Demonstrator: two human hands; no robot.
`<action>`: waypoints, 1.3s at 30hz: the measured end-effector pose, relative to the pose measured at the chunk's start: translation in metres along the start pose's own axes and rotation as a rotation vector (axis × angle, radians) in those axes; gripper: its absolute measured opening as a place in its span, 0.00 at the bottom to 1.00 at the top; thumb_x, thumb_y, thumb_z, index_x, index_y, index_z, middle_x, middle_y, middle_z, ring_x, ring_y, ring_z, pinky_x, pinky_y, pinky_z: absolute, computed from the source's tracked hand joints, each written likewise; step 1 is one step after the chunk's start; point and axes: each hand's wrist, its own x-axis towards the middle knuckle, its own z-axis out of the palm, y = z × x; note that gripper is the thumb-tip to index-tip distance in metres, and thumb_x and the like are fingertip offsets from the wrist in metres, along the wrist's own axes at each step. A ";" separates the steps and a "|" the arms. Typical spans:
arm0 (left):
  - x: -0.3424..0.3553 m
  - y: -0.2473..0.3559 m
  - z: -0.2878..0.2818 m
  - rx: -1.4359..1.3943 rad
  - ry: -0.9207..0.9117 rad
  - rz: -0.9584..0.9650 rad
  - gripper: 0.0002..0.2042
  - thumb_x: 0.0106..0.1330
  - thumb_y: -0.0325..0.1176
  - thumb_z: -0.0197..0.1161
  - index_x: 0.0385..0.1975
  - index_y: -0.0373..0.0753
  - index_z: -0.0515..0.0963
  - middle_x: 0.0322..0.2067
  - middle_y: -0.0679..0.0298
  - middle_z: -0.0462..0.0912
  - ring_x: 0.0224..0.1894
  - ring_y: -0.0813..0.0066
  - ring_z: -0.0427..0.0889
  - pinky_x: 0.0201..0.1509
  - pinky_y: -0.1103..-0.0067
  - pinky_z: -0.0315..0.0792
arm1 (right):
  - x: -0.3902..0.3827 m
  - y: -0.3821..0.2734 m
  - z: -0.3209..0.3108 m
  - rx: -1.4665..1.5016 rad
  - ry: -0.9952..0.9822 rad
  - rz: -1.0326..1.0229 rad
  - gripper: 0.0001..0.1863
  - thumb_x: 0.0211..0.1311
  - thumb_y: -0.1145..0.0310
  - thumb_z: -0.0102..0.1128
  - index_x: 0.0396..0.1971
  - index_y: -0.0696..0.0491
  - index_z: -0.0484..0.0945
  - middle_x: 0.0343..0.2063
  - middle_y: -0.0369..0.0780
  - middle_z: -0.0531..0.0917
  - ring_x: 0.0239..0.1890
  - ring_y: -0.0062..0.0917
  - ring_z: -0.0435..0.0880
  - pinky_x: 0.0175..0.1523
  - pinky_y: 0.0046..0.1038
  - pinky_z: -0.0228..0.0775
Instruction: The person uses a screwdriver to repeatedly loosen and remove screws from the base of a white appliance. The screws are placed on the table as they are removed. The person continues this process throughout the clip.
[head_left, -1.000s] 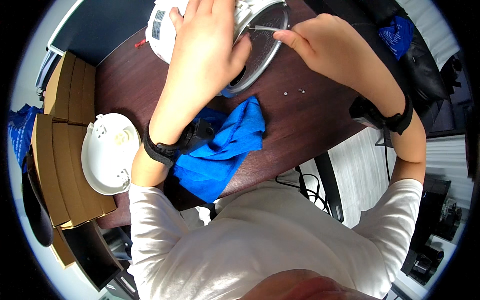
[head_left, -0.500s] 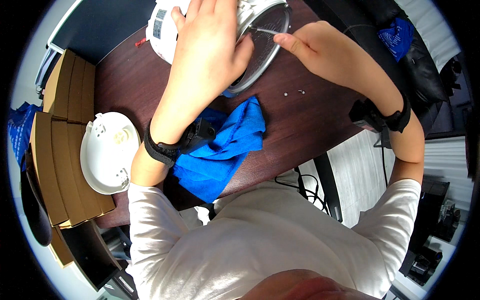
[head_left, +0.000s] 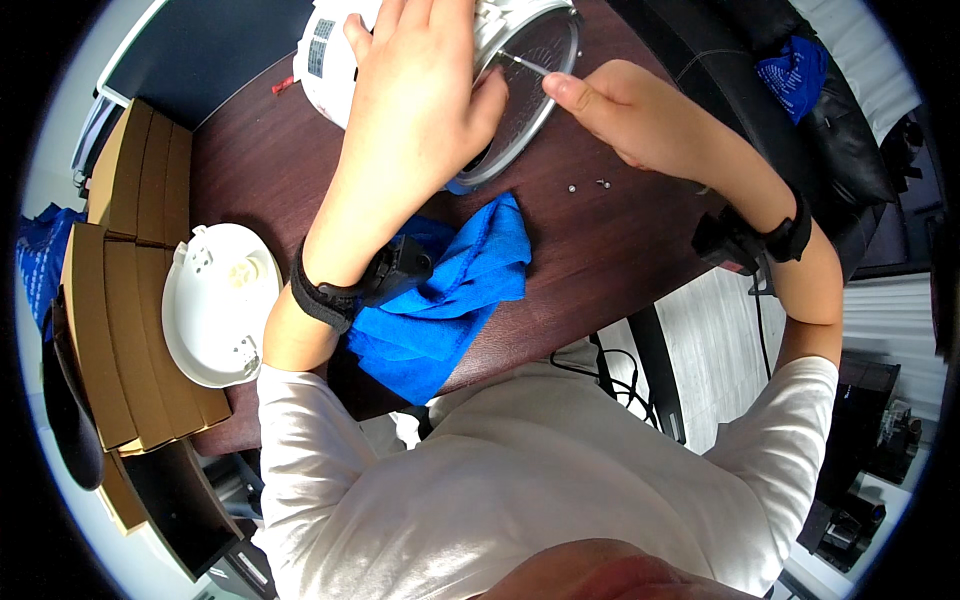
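A white rounded appliance (head_left: pixel 325 62) with a clear-rimmed round mesh grille (head_left: pixel 535 95) stands at the far edge of view. My left hand (head_left: pixel 420 80) lies across its top and grips it, thumb by the grille's rim; the fingertips are cut off by the frame. In my right hand (head_left: pixel 625 110) a thin screwdriver (head_left: pixel 530 66) is pinched, its handle hidden in the closed fingers. The shaft points left, its tip at a small spot near the grille's inner edge. Two small screws (head_left: pixel 572 188) lie on the table nearer me.
A crumpled blue cloth (head_left: pixel 440 310) lies on the dark wooden table (head_left: pixel 600 240). To the left sit a white oval cover (head_left: pixel 215 320) and brown cardboard boxes (head_left: pixel 105 340). A small red item (head_left: pixel 283 86) rests beside the appliance. A black couch (head_left: pixel 740 90) stands at right.
My right hand has turned and its wrist has dropped slightly, tilting the screwdriver's shaft more steeply. Its tip stays at about the same place. My left hand has not visibly moved.
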 end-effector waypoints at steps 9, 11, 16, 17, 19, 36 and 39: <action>-0.001 -0.003 0.003 0.027 0.018 0.017 0.28 0.48 0.25 0.62 0.53 0.28 0.63 0.55 0.39 0.66 0.61 0.36 0.61 0.65 0.56 0.55 | -0.002 -0.002 0.007 0.264 -0.137 0.281 0.31 0.73 0.46 0.37 0.08 0.45 0.58 0.03 0.28 0.59 0.04 0.11 0.58 0.10 0.15 0.50; -0.001 -0.003 0.005 0.046 0.050 0.045 0.28 0.50 0.26 0.63 0.54 0.31 0.64 0.54 0.42 0.68 0.59 0.42 0.65 0.62 0.57 0.58 | -0.003 0.001 0.008 0.324 -0.171 0.296 0.31 0.73 0.46 0.36 0.09 0.45 0.56 0.04 0.28 0.58 0.04 0.11 0.59 0.10 0.15 0.51; -0.002 -0.016 0.016 0.081 0.174 0.158 0.28 0.50 0.27 0.62 0.55 0.35 0.66 0.47 0.50 0.74 0.53 0.50 0.73 0.56 0.57 0.62 | -0.003 -0.005 0.009 0.501 -0.207 0.327 0.30 0.72 0.44 0.38 0.10 0.44 0.54 0.05 0.27 0.56 0.05 0.11 0.57 0.10 0.15 0.50; -0.001 -0.016 0.017 0.073 0.168 0.153 0.28 0.50 0.27 0.62 0.55 0.35 0.66 0.47 0.50 0.74 0.53 0.50 0.73 0.56 0.56 0.62 | -0.003 -0.005 0.009 0.536 -0.218 0.342 0.30 0.71 0.44 0.38 0.10 0.44 0.54 0.05 0.27 0.56 0.05 0.11 0.57 0.10 0.16 0.50; -0.001 -0.016 0.017 0.060 0.154 0.143 0.28 0.51 0.27 0.62 0.55 0.35 0.66 0.47 0.51 0.74 0.53 0.50 0.73 0.56 0.56 0.62 | -0.003 -0.003 0.009 0.573 -0.241 0.362 0.29 0.71 0.44 0.38 0.11 0.44 0.54 0.05 0.27 0.56 0.05 0.11 0.57 0.10 0.16 0.50; -0.001 -0.015 0.017 0.083 0.154 0.143 0.29 0.50 0.27 0.63 0.55 0.35 0.66 0.49 0.50 0.74 0.53 0.50 0.73 0.56 0.58 0.62 | -0.010 -0.009 0.014 0.937 -0.332 0.428 0.30 0.69 0.41 0.39 0.09 0.41 0.51 0.05 0.25 0.53 0.05 0.10 0.54 0.09 0.16 0.48; -0.001 -0.015 0.016 0.062 0.126 0.131 0.29 0.51 0.28 0.63 0.56 0.35 0.66 0.50 0.50 0.73 0.54 0.50 0.72 0.57 0.57 0.61 | -0.009 -0.008 0.014 0.957 -0.354 0.435 0.30 0.69 0.41 0.38 0.10 0.42 0.51 0.06 0.25 0.53 0.06 0.10 0.55 0.10 0.17 0.49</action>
